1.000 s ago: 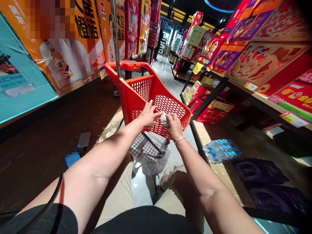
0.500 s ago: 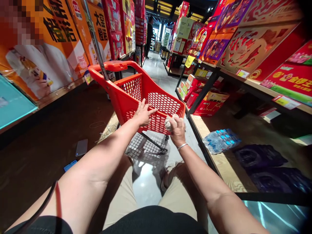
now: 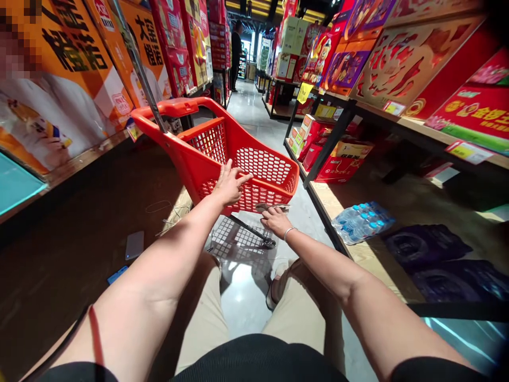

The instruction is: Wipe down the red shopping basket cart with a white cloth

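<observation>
A red shopping cart (image 3: 186, 159) with lattice sides stands in the aisle before me, its side turned toward me. My left hand (image 3: 230, 185) rests on the cart's near upper rim, fingers spread. Lower down, by the bottom edge of the basket, my right hand (image 3: 275, 220) presses a crumpled greyish cloth (image 3: 274, 207) against the side lattice. Part of the cloth is hidden behind my fingers. A bracelet circles my right wrist.
Shelves with gift boxes line both sides. A shrink-wrapped pack of bottles (image 3: 362, 222) and dark purple packs (image 3: 427, 246) lie on the lower right shelf. A phone-like slab (image 3: 134, 244) and a cable lie lower left. One person (image 3: 236, 55) stands down the aisle.
My right hand has moved down and slightly left with the cloth, from the cart's upper rim to the lower side. My left hand stays on the rim.
</observation>
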Demonstrator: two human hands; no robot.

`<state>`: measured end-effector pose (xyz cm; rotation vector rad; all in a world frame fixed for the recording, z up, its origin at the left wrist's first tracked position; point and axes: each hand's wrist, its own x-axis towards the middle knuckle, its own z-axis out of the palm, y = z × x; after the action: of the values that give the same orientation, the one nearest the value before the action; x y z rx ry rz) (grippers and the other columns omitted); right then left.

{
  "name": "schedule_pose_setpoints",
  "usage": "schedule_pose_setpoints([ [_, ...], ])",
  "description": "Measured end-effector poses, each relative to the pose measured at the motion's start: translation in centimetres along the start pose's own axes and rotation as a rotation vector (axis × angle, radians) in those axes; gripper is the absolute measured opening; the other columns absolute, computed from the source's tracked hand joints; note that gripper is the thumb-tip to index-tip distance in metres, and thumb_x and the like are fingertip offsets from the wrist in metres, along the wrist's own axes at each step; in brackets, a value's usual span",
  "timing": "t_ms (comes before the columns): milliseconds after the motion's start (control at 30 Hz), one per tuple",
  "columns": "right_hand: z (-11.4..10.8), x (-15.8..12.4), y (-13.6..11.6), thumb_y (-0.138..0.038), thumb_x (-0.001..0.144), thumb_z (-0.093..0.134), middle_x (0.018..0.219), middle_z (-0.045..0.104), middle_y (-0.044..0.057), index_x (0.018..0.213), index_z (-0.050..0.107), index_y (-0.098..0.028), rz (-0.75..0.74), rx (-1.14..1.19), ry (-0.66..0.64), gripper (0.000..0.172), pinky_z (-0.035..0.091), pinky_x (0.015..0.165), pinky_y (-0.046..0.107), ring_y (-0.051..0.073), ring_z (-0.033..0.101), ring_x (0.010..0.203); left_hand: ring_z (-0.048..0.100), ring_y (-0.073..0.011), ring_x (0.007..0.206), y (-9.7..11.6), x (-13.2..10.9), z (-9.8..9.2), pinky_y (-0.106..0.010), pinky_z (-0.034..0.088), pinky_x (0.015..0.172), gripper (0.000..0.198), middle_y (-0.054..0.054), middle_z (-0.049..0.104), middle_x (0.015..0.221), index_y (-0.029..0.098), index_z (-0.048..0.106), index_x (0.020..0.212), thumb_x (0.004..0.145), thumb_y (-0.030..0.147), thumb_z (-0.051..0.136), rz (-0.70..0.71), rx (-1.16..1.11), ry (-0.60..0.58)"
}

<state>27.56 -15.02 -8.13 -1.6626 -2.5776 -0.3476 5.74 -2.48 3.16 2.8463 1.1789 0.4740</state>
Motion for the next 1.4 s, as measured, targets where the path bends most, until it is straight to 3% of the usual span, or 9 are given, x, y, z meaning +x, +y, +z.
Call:
schedule_pose_setpoints([
  [167, -4.0, -0.7, 2.2, -0.023, 0.102, 0.052, 0.131, 0.065, 0.005, 0.119, 0.069, -0.032, 0.052, 0.024, 0.184, 0.026, 0.037, 0.105, 0.047, 0.026, 0.045, 0.130, 0.002, -0.0393, 0.159, -0.1, 0.0, 0.4, -0.062, 0.004, 0.129, 0.060, -0.007, 0.040, 0.155, 0.033, 0.057, 0.147, 0.088, 0.019, 0.057, 0.000, -0.021, 0.023],
  [267, -4.9, -0.4, 3.0, -0.021, 0.103, 0.051, 0.139, 0.061, 0.003, 0.123, 0.067, -0.037, 0.147, 0.056, 0.278, 0.031, 0.034, 0.110, 0.049, 0.026, 0.042, 0.136, 0.001, -0.0380, 0.159, -0.2, 0.0, 0.7, -0.062, 0.004, 0.128, 0.060, -0.006, 0.041, 0.155, 0.035, 0.057, 0.146, 0.088, 0.018, 0.058, 0.001, -0.029, 0.046],
  [367, -3.6, -0.7, 3.1, -0.019, 0.103, 0.051, 0.136, 0.063, 0.001, 0.117, 0.070, -0.037, 0.153, 0.053, 0.241, 0.029, 0.035, 0.108, 0.049, 0.024, 0.046, 0.132, 0.002, -0.0377, 0.159, -0.2, -0.1, 0.8, -0.063, 0.004, 0.128, 0.061, -0.007, 0.041, 0.156, 0.036, 0.056, 0.146, 0.088, 0.018, 0.059, 0.006, -0.032, 0.052],
  [567, -0.7, -2.4, 1.8, -0.021, 0.100, 0.059, 0.116, 0.070, 0.003, 0.104, 0.074, -0.030, -0.018, 0.002, 0.047, 0.018, 0.041, 0.094, 0.042, 0.021, 0.054, 0.115, 0.003, -0.0384, 0.159, -0.1, -0.1, 0.4, -0.063, 0.005, 0.128, 0.063, -0.006, 0.042, 0.155, 0.034, 0.057, 0.146, 0.086, 0.016, 0.057, -0.003, -0.029, 0.030],
  [700, -3.5, -2.5, 2.2, -0.022, 0.101, 0.055, 0.125, 0.068, 0.002, 0.109, 0.074, -0.032, -0.009, -0.011, 0.191, 0.023, 0.041, 0.096, 0.042, 0.024, 0.050, 0.117, 0.002, -0.0388, 0.159, 0.0, -0.2, 0.5, -0.062, 0.004, 0.128, 0.064, -0.006, 0.041, 0.154, 0.033, 0.057, 0.146, 0.084, 0.016, 0.058, -0.002, -0.037, 0.038],
  [833, -7.4, -2.3, 4.0, -0.018, 0.099, 0.053, 0.133, 0.062, 0.006, 0.128, 0.068, -0.034, 0.210, 0.030, 0.426, 0.036, 0.040, 0.104, 0.045, 0.026, 0.049, 0.118, 0.001, -0.0389, 0.159, 0.0, -0.4, 0.8, -0.063, 0.003, 0.128, 0.061, -0.007, 0.041, 0.154, 0.033, 0.058, 0.145, 0.086, 0.017, 0.058, -0.010, -0.041, 0.058],
  [1000, -8.1, -1.3, 4.4, -0.022, 0.083, 0.073, 0.134, 0.057, 0.012, 0.135, 0.063, -0.024, 0.317, 0.195, 0.377, 0.053, 0.045, 0.102, 0.045, 0.030, 0.051, 0.115, 0.001, -0.0407, 0.158, 0.0, -0.8, 0.8, -0.065, 0.004, 0.128, 0.062, -0.007, 0.042, 0.152, 0.033, 0.060, 0.144, 0.083, 0.019, 0.060, 0.007, -0.039, 0.057],
  [1267, -10.2, 5.6, 0.8, -0.017, 0.088, 0.066, 0.132, 0.060, 0.009, 0.129, 0.064, -0.024, 0.059, 0.247, 0.386, 0.041, 0.045, 0.101, 0.038, 0.024, 0.054, 0.115, -0.001, -0.0382, 0.159, 0.1, -1.7, 0.3, -0.064, 0.004, 0.128, 0.060, -0.008, 0.044, 0.148, 0.032, 0.060, 0.143, 0.084, 0.018, 0.058, 0.023, -0.012, 0.055],
  [1400, -10.5, 4.0, 2.7, -0.023, 0.085, 0.073, 0.123, 0.061, 0.009, 0.125, 0.065, -0.022, 0.029, 0.329, 0.323, 0.041, 0.047, 0.097, 0.035, 0.023, 0.057, 0.109, 0.000, -0.0377, 0.159, 0.0, -2.0, 0.4, -0.064, 0.005, 0.128, 0.061, -0.008, 0.045, 0.148, 0.032, 0.060, 0.143, 0.084, 0.015, 0.056, 0.039, -0.017, 0.068],
])
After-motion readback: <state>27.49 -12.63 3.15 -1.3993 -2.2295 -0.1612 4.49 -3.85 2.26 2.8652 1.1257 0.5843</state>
